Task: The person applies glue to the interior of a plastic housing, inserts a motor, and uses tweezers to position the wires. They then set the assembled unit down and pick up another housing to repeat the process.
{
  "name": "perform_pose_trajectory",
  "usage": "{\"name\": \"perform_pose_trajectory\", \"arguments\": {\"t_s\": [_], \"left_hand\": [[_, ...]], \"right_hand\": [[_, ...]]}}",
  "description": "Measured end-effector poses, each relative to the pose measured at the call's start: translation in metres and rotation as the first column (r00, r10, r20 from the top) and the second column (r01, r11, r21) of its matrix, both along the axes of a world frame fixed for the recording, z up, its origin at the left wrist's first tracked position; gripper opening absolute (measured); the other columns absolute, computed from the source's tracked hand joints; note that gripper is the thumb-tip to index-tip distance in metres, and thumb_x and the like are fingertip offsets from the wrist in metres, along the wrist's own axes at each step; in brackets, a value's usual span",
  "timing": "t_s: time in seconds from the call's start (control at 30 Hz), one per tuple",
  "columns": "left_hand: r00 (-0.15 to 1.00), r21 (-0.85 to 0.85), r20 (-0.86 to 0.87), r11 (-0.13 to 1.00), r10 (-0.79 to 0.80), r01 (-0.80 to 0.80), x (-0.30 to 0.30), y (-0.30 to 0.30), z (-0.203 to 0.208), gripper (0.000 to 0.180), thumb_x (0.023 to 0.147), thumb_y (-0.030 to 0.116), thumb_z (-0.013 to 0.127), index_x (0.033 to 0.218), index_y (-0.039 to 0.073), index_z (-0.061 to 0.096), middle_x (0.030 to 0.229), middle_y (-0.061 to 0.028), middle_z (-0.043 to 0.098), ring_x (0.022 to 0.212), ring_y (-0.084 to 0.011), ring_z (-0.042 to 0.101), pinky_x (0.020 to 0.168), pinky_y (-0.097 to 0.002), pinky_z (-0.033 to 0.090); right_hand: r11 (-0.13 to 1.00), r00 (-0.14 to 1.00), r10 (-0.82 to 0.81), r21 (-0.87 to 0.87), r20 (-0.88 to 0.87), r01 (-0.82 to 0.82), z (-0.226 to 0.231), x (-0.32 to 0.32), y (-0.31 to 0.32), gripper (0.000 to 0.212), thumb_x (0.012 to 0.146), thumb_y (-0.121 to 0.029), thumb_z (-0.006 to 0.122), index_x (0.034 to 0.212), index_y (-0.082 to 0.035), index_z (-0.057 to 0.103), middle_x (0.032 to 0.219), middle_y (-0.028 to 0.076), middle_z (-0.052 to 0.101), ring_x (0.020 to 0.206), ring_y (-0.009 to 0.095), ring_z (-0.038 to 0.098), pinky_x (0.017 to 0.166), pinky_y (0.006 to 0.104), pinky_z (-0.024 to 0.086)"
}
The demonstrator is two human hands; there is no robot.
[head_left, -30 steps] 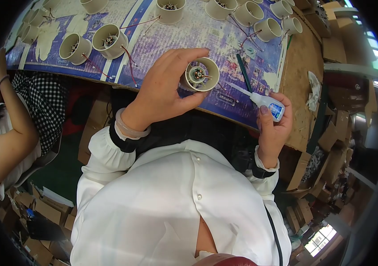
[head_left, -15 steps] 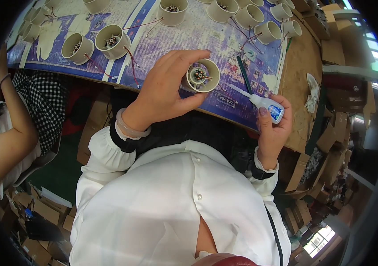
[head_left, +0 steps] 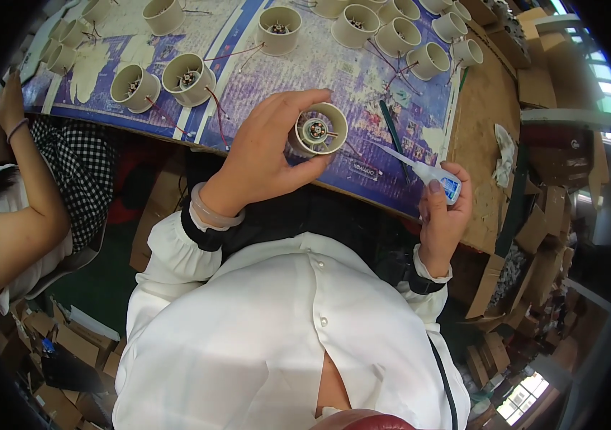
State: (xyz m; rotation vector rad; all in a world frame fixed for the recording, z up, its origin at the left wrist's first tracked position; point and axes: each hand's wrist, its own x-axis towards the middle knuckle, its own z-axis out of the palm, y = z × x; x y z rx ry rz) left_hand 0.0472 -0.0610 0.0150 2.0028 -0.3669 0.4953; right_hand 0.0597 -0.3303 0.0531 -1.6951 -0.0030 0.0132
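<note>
My left hand (head_left: pixel 261 156) curls around the side of a cream plastic cup-shaped housing (head_left: pixel 342 132), thumb at the near side and fingers at the far side. Its open top faces up, and inside sits a small round motor part (head_left: pixel 315 130) with copper-coloured windings. To the right, my right hand (head_left: pixel 442 223) grips a small white glue bottle (head_left: pixel 436 179) with a blue label. The bottle's long thin nozzle points left toward the housing, apart from it. A dark green slender tool (head_left: pixel 391 123) lies on the table just beyond the nozzle.
Several similar housings with red and white wires, such as one housing (head_left: pixel 135 89), stand across the far side of the worn purple-and-white table covering (head_left: pixel 248 93). A crumpled white cloth (head_left: pixel 505 154) lies at the right edge. A person's arm (head_left: pixel 29 197) is at the left. Cardboard boxes (head_left: pixel 535 229) stack at the right.
The whole view has shifted slightly, with the table sitting lower in the picture. The housing is a little farther left of the glue bottle. Both hands keep their grips.
</note>
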Motion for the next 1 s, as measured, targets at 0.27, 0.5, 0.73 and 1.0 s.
{"name": "perform_pose_trajectory", "arguments": {"t_s": [0.27,0.5,0.73,1.0], "left_hand": [[0.985,0.232,0.075,0.958,0.158,-0.171,-0.004,0.025,0.02,0.06,0.068,0.016,0.073,0.125,0.008,0.054,0.111,-0.0117,0.061,0.106,-0.0322,0.056,0.094,-0.0415,0.04],[0.936,0.601,0.23,0.717,0.268,-0.353,-0.001,0.051,0.036,0.055,0.067,0.017,0.07,0.12,0.008,0.057,0.107,-0.0091,0.061,0.114,-0.03,0.052,0.099,-0.0441,0.035],[0.881,0.662,0.252,0.593,0.4,-0.458,0.011,0.084,0.03,0.055,0.068,0.017,0.069,0.121,0.007,0.055,0.119,-0.0117,0.057,0.118,-0.0338,0.049,0.103,-0.0457,0.033],[0.93,0.528,0.194,0.766,0.311,-0.366,0.05,0.052,0.043,0.059,0.073,0.015,0.07,0.128,0.007,0.05,0.133,-0.0184,0.05,0.123,-0.0398,0.047,0.102,-0.048,0.04]], "right_hand": [[0.912,0.991,0.068,0.41,-0.111,-0.017,-0.017,0.009,-0.025,0.041,0.095,-0.028,0.064,0.124,-0.005,0.047,0.075,0.001,0.048,0.054,0.003,0.035,0.045,0.016,0.027],[0.881,0.993,0.106,0.468,-0.06,-0.066,-0.018,0.009,-0.018,0.04,0.094,-0.028,0.065,0.122,-0.005,0.048,0.076,0.002,0.048,0.054,0.003,0.036,0.045,0.0156,0.026],[0.867,0.995,0.091,0.496,-0.048,-0.055,-0.016,0.016,-0.022,0.038,0.094,-0.028,0.066,0.12,-0.005,0.048,0.076,0.002,0.048,0.054,0.003,0.036,0.044,0.0157,0.027],[0.838,0.992,0.114,0.541,-0.049,-0.07,-0.018,0.01,-0.023,0.034,0.094,-0.024,0.066,0.117,-0.007,0.049,0.074,0.0,0.048,0.054,0.002,0.036,0.044,0.0153,0.027]]}}
